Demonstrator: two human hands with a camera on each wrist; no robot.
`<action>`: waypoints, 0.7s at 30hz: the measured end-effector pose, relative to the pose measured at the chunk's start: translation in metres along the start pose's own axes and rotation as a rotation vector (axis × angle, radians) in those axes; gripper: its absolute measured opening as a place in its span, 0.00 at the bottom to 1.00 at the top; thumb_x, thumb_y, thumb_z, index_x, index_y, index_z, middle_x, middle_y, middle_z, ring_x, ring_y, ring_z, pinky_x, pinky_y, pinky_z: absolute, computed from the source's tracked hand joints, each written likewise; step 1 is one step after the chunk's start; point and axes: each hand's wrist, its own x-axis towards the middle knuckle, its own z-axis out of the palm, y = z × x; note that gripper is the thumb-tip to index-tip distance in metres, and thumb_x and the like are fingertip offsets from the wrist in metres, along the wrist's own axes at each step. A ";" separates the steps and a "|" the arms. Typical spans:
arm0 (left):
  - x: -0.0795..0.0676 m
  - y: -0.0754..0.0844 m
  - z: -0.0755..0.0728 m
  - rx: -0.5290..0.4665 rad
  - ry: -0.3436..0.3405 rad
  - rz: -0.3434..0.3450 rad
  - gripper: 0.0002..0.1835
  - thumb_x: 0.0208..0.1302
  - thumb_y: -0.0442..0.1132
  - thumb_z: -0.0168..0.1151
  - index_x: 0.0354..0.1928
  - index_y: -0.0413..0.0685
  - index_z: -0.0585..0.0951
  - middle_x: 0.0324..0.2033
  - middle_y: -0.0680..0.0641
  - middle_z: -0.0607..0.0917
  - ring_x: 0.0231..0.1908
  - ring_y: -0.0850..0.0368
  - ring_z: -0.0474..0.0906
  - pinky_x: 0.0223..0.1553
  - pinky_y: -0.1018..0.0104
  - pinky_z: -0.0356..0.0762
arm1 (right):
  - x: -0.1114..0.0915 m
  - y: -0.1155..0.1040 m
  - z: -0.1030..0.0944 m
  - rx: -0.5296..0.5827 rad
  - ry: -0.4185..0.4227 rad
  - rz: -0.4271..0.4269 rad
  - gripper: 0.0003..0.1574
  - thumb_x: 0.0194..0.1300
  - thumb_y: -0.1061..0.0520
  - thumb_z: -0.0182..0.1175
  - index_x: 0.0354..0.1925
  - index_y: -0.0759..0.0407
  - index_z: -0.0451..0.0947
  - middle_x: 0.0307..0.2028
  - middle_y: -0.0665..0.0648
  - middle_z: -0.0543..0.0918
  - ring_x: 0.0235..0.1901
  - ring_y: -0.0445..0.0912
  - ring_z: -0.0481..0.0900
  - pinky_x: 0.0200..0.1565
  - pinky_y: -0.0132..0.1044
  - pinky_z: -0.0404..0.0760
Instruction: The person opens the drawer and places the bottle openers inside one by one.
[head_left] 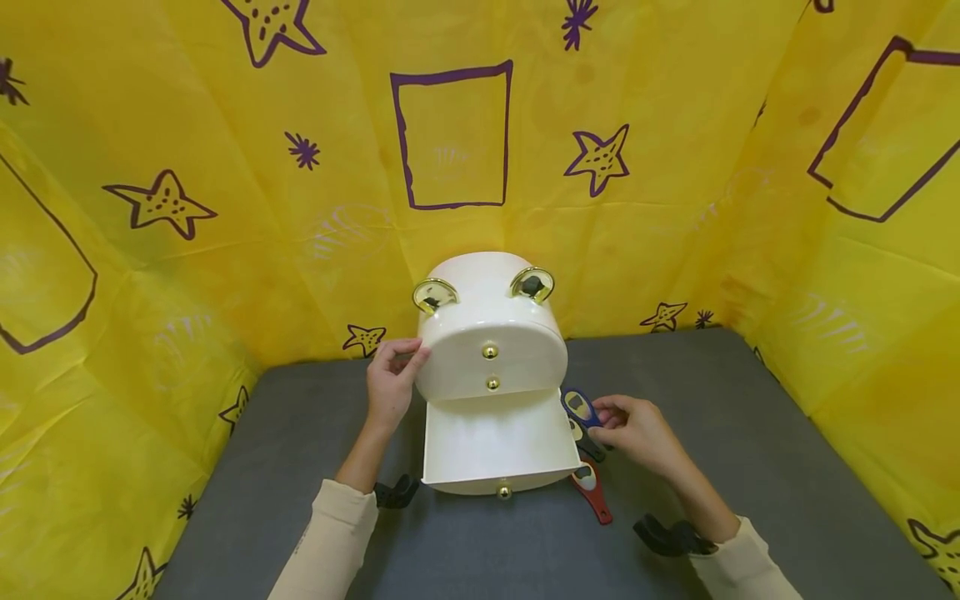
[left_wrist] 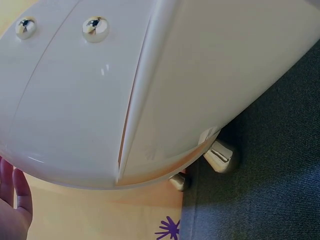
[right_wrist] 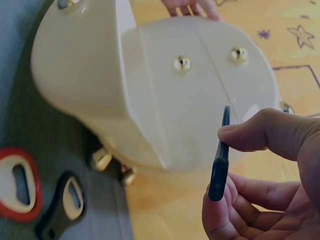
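Note:
A white storage box [head_left: 491,287] with gold ear-shaped trim and round gold knobs stands in the middle. Its bottom drawer [head_left: 501,437] is pulled out toward me. My left hand [head_left: 392,385] touches the box's left side with its fingertips, as the left wrist view also shows at its edge. Between thumb and fingers, my right hand [head_left: 641,433] pinches a blue bottle opener [head_left: 578,405], held up beside the drawer's right side; the right wrist view shows this opener edge-on. Below it lie a black bottle opener [right_wrist: 62,207] and a red bottle opener [head_left: 595,496].
A dark grey table [head_left: 750,467] carries everything. Yellow cloth [head_left: 337,250] with purple drawings rises behind the box and on both sides. Gold feet [left_wrist: 220,156] hold the box off the table. Black wrist straps [head_left: 671,537] sit by both sleeves.

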 end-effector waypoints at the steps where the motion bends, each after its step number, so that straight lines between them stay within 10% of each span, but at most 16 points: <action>1: 0.000 -0.001 0.000 -0.001 0.001 0.007 0.10 0.57 0.26 0.68 0.40 0.28 0.81 0.39 0.42 0.80 0.40 0.67 0.73 0.37 0.81 0.76 | 0.002 -0.003 0.002 0.007 -0.001 -0.007 0.21 0.53 0.62 0.70 0.45 0.71 0.80 0.33 0.60 0.84 0.32 0.44 0.78 0.32 0.27 0.79; 21: -0.005 0.030 0.001 0.015 -0.006 0.006 0.09 0.57 0.23 0.66 0.39 0.23 0.79 0.37 0.38 0.80 0.39 0.64 0.73 0.36 0.81 0.76 | 0.031 -0.041 0.051 0.135 -0.117 -0.105 0.20 0.50 0.65 0.71 0.44 0.71 0.82 0.29 0.57 0.83 0.29 0.42 0.78 0.32 0.27 0.80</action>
